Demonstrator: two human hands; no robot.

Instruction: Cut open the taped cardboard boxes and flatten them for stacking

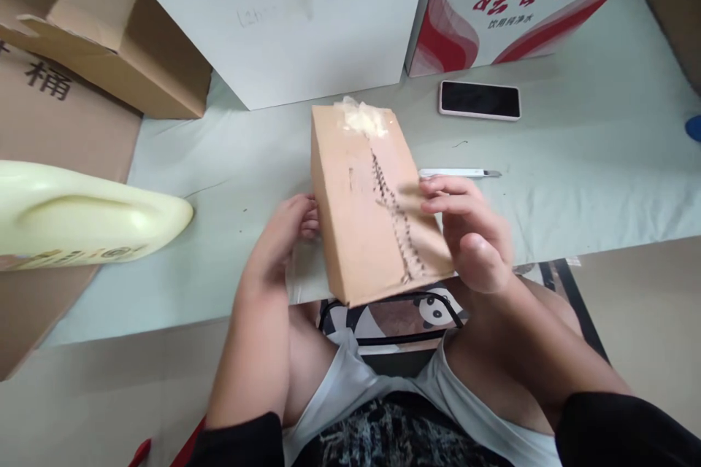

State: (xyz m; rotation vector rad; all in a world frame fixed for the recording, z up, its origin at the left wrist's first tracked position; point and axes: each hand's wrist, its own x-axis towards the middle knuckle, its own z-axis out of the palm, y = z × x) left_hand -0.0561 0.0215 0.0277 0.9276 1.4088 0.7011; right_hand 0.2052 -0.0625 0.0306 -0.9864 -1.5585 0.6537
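Observation:
A brown cardboard box (361, 211) sits in front of me, its near end reaching past the table's edge. Dark marks run down its upper face, and pale, crumbly material with clear film clings to its far end. At its left side, my left hand (290, 230) has its fingers curled against the cardboard, with the fingertips partly hidden. My right hand (471, 230) is open at the right side, thumb apart from the fingers and nothing held in it. Just beyond the right fingers lies a white-handled craft knife (457, 173), its blade pointing right.
A white carton (307, 22) and a red-and-white water carton (493, 22) line the back. Near the latter lies a phone (480, 100). To the left are a pale yellow bottle (93, 215) and larger cardboard boxes (158, 58). Pale cloth (591, 168) covers the table.

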